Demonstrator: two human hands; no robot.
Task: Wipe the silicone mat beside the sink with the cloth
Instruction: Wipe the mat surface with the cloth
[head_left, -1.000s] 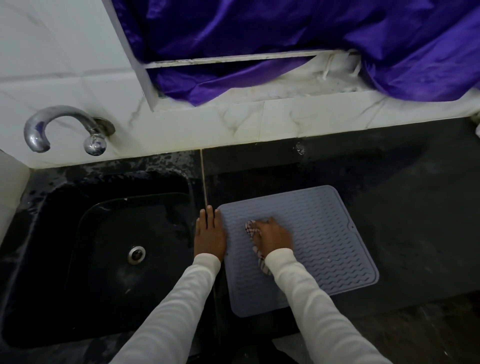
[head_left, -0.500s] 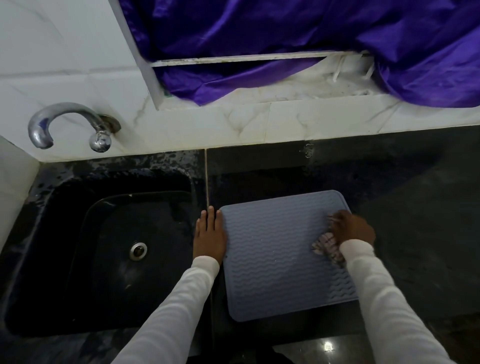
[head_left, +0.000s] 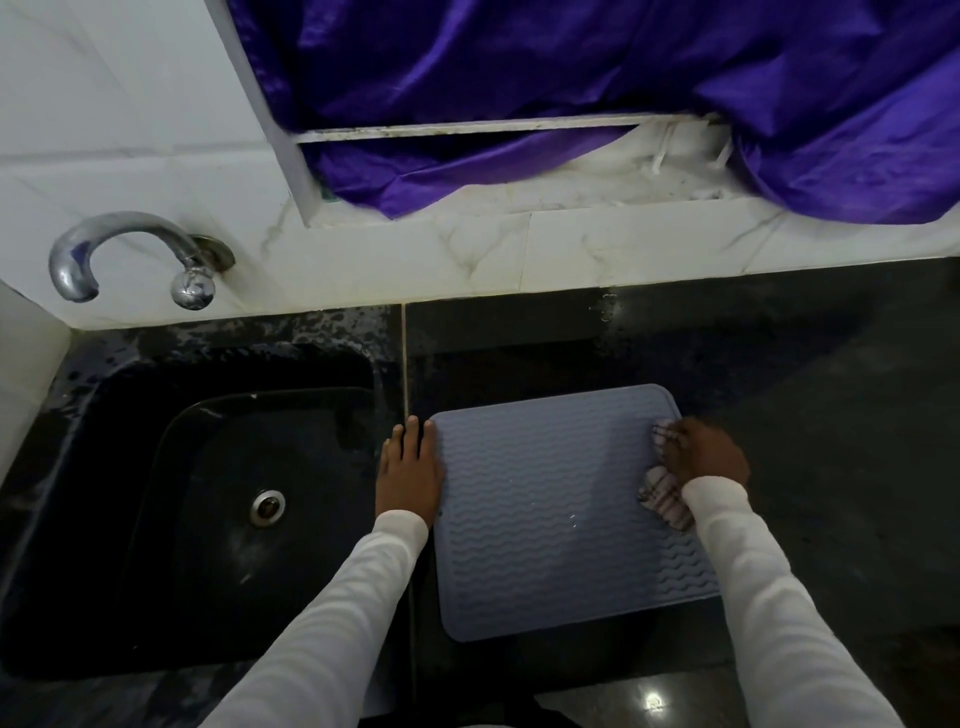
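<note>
Since a second ago the right hand (head_left: 706, 454), clenched on the cloth (head_left: 665, 496), has swept from the mat's (head_left: 545, 519) left side to its far-right corner, while the flat, open left hand (head_left: 410, 467) pins its sink-side edge, so wiping seems well underway.

Overall light: dim; the lower half of the frame is rendered dark.
Brightest area: the white tiles (head_left: 130, 171) at upper left.
Glare: a small bright glint is seen on the bench (head_left: 831, 467) at lower centre-right; highlights are carried by the tap (head_left: 124, 249).
Shadow: the sink (head_left: 182, 519) is left nearly black.
Distortion: straight edges are bowed toward the frame borders.
Blur: the right hand (head_left: 706, 452) is slightly smeared.
</note>
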